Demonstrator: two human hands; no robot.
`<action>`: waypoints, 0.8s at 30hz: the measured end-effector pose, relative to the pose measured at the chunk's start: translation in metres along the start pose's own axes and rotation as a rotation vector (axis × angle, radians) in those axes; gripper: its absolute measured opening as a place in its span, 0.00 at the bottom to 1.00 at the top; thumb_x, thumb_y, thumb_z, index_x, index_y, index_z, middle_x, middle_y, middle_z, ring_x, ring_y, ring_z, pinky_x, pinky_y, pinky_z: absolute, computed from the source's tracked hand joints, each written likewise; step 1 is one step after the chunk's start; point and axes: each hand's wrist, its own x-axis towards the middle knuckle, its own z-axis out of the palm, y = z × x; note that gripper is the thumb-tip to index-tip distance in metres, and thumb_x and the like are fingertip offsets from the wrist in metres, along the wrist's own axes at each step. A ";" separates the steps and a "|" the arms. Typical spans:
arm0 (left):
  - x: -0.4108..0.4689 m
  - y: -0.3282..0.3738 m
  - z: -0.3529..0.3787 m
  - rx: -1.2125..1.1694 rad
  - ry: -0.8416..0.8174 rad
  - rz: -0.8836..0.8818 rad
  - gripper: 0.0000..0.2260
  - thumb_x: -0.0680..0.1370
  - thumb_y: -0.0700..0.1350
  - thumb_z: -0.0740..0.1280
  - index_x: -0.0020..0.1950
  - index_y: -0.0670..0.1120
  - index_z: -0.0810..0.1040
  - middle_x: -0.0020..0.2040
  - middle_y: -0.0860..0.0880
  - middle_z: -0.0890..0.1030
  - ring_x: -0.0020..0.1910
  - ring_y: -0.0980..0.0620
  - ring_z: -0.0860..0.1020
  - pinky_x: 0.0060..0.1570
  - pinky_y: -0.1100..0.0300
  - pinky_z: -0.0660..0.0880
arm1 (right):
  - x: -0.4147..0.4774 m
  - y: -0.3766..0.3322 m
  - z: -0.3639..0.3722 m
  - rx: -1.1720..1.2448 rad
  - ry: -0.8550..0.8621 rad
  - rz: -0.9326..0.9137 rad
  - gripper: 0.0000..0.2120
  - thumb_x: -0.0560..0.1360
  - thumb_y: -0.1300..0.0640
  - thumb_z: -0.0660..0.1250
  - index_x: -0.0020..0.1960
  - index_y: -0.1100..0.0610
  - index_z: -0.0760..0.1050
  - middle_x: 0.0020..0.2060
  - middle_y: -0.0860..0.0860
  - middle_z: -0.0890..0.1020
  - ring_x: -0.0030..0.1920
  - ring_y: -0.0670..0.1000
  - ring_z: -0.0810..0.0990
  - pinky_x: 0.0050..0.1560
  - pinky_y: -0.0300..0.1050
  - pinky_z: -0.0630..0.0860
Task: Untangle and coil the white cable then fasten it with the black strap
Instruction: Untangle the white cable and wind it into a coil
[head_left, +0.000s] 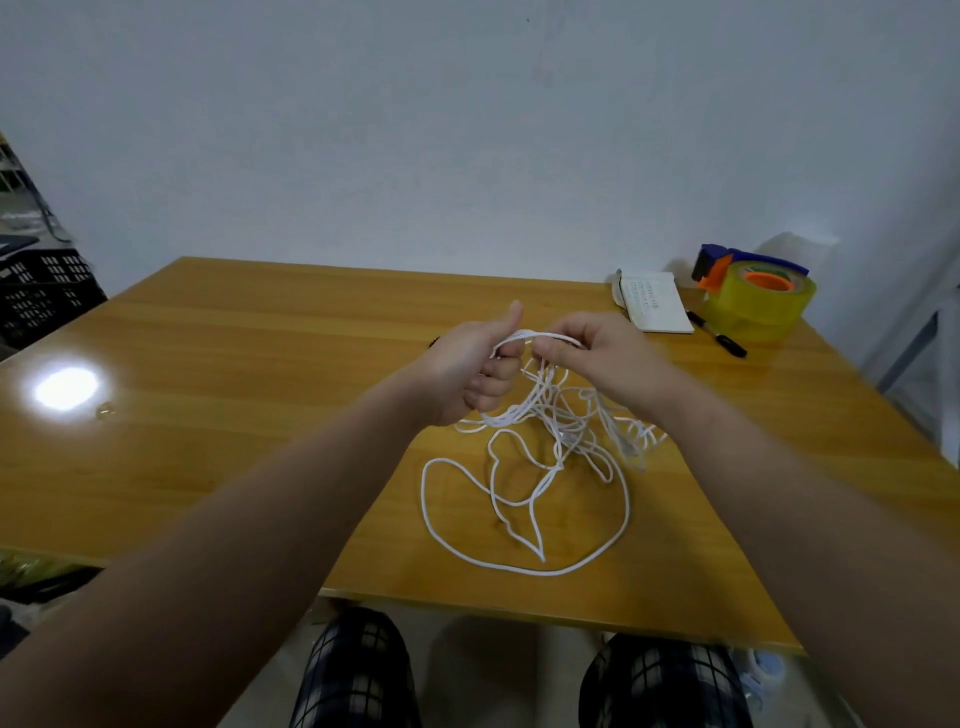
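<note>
early stage, untangling is only just getting going. most of the white cable (511, 415) is lying as a loose tangle on the tabletop (234, 364), in the middle and near the front edge. one wide loop is spreading toward the person and a denser knotty patch is sitting right under the hands. no neat coil is showing anywhere, so coiling is not yet done, and fastening is not yet done either. the black strap is not clearly showing. a small dark tip (434, 341) is peeking out just beyond the left hand and could be it, too small to tell.

both forearms are reaching in from the bottom corners and meeting over the tabletop centre, with the hands raised a little above the surface. the left hand (475, 371) is making a fist round a few strands, grip clamped on the cable, thumb sticking up. the right hand (597, 353) is turning its back to the camera, its fingers curling down and pinching the same strands, grip also closed on the cable. a short run of strands is bridging between the two hands, and more strands are hanging from them down into the tangle.

judging what is left: working the knots loose, winding the loops, then strapping.

off to the far right a notebook (654, 304), a marker pen (719, 340) and a tape dispenser (753, 301) are sitting well apart from the cable.
</note>
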 end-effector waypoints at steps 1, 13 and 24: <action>0.001 -0.001 0.000 0.014 0.000 0.004 0.23 0.80 0.62 0.52 0.32 0.48 0.61 0.22 0.55 0.58 0.19 0.58 0.54 0.18 0.66 0.51 | 0.000 -0.001 0.003 0.021 -0.008 0.018 0.11 0.77 0.53 0.64 0.42 0.60 0.78 0.38 0.59 0.79 0.33 0.45 0.71 0.38 0.41 0.67; 0.005 -0.001 0.016 0.048 0.089 0.106 0.22 0.80 0.55 0.60 0.30 0.49 0.59 0.24 0.53 0.57 0.23 0.55 0.56 0.25 0.62 0.55 | 0.008 -0.007 0.008 0.208 0.145 0.106 0.21 0.78 0.53 0.61 0.27 0.56 0.66 0.20 0.50 0.69 0.22 0.44 0.64 0.27 0.37 0.61; -0.002 0.011 -0.005 -0.355 0.345 0.229 0.13 0.81 0.43 0.59 0.36 0.43 0.71 0.33 0.49 0.82 0.25 0.55 0.77 0.20 0.67 0.67 | 0.003 0.016 -0.012 -0.056 0.107 0.075 0.06 0.77 0.57 0.65 0.43 0.56 0.78 0.30 0.50 0.80 0.31 0.39 0.79 0.36 0.28 0.73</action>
